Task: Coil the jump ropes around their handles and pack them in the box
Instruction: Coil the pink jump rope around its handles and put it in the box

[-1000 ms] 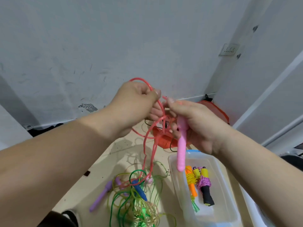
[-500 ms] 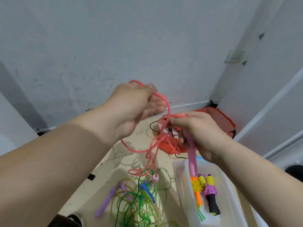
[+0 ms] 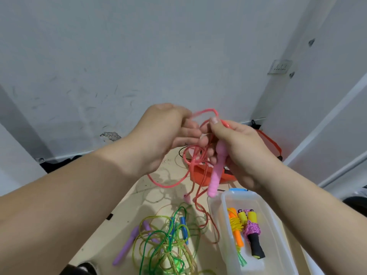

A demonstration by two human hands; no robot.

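Observation:
My right hand (image 3: pixel 236 149) grips a pink jump-rope handle (image 3: pixel 217 169) that points down, with the pink-red cord (image 3: pixel 174 181) looped over its thumb. My left hand (image 3: pixel 164 133) pinches the same cord just left of it, chest high. Loops of the cord hang to the floor, and the second pink handle (image 3: pixel 187 199) dangles below. A clear plastic box (image 3: pixel 278 231) at lower right holds two coiled ropes: an orange-handled one (image 3: pixel 236 231) and a yellow-and-black one (image 3: pixel 254 237).
On the beige floor lies a tangle of green and yellow ropes (image 3: pixel 168 249) with purple handles (image 3: pixel 127 247) and blue handles (image 3: pixel 183 229). An orange bag (image 3: pixel 202 173) sits by the wall behind my hands. White walls close in at the back and right.
My left hand has carried the cord up and over toward my right thumb, and the loop now sits higher. The view has tilted slightly; the dangling handle swung up off the pile.

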